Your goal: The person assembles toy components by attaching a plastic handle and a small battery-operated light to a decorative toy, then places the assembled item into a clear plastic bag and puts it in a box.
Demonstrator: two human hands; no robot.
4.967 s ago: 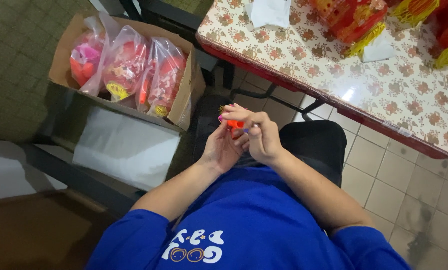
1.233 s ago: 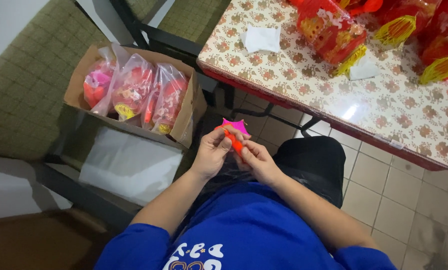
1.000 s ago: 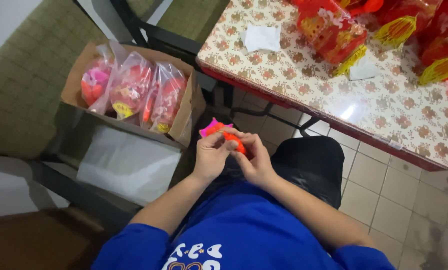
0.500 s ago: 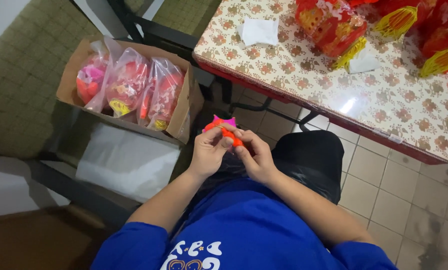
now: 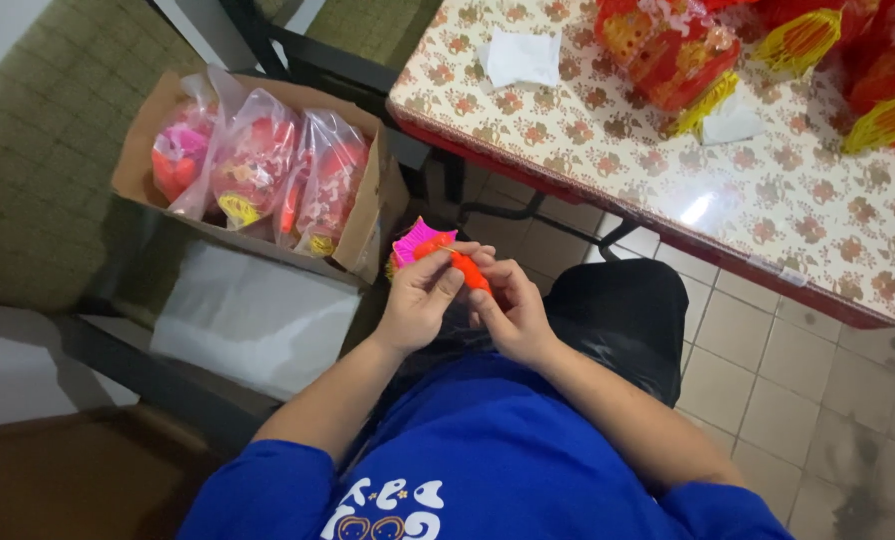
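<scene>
Pinching small orange piece (image 5: 465,268) w/ pink fan-shaped paper (image 5: 420,240) betw. both hands over lap: left hand (image 5: 420,300) fingers closed on pink end, right hand (image 5: 508,312) gripping orange. Assembly step appears mid-way; further fitting prob. needs steady grip. Cardboard box (image 5: 368,210) nearby.

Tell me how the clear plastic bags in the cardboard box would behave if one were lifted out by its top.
The clear plastic bags look thin and crinkled, so one would probably sag and shift shape. Each is packed with small pink, red and yellow pieces, likely light for its bulk. They lean together in the cardboard box, so the neighbours may slump.
</scene>
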